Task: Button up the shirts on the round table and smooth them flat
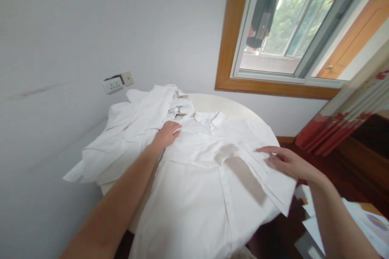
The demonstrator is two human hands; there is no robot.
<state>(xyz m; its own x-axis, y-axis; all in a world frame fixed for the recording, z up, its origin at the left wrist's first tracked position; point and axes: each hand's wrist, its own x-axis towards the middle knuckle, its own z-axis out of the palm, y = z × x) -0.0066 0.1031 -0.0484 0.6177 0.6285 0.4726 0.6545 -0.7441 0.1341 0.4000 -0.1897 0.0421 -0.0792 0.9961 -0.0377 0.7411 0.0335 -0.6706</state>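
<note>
A white collared shirt point(188, 194) lies spread front side up over a round table, its collar point(209, 119) toward the wall and its lower part hanging toward me. My left hand point(166, 134) rests on the shirt's left shoulder area, fingers lying flat and thumb apart. On the other side, my right hand point(282, 162) has the sleeve point(273, 184) between its bent fingers and thumb, with the index finger stretched out. That sleeve is partly raised off the shirt front and casts a shadow. Beside my left hand is a heap of white garments point(127, 129).
The pale tabletop point(231, 103) shows along its far edge. Behind it stand a wall with a socket point(114, 85) and a wood-framed window point(225, 48). A patterned curtain point(334, 121) hangs at the right. Papers point(358, 222) lie low at the lower right.
</note>
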